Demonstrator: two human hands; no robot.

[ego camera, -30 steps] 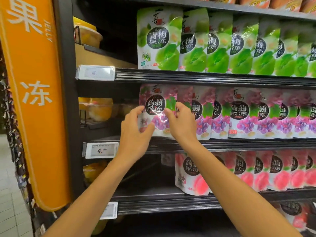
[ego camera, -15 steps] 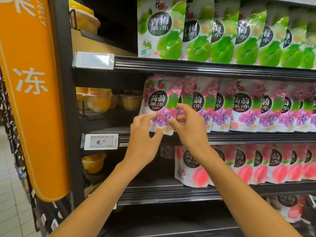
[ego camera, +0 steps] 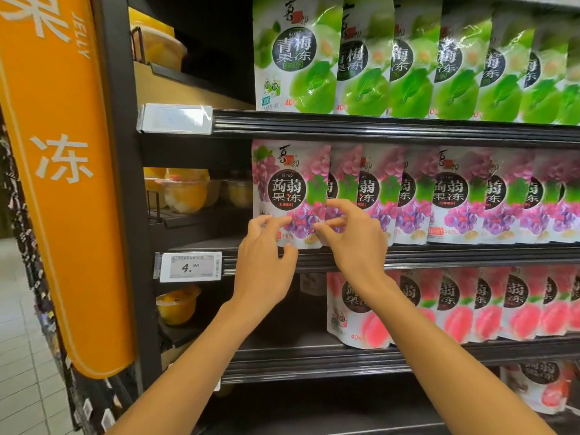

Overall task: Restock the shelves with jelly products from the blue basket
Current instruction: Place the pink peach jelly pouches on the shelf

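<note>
Jelly pouch (ego camera: pixel 290 196), touching left hand (ego camera: pixel 263 265), right hand (ego camera: pixel 354 243)

Bare forearms (ego camera: pixel 194 356); apparently short-nailed fingers (ego camera: pixel 276 219)

Hands: two, left hand (ego camera: pixel 263 265) and right hand (ego camera: pixel 354 246);
Price tags: two, a blank tag (ego camera: pixel 174 118) and a 4.90 tag (ego camera: pixel 190 266);
Green pouches (ego camera: pixel 295 58): at least six;
Purple pouches (ego camera: pixel 288 189): at least seven;
Pink pouches (ego camera: pixel 348 312): at least six;
Orange sign (ego camera: pixel 62 183): one
</note>
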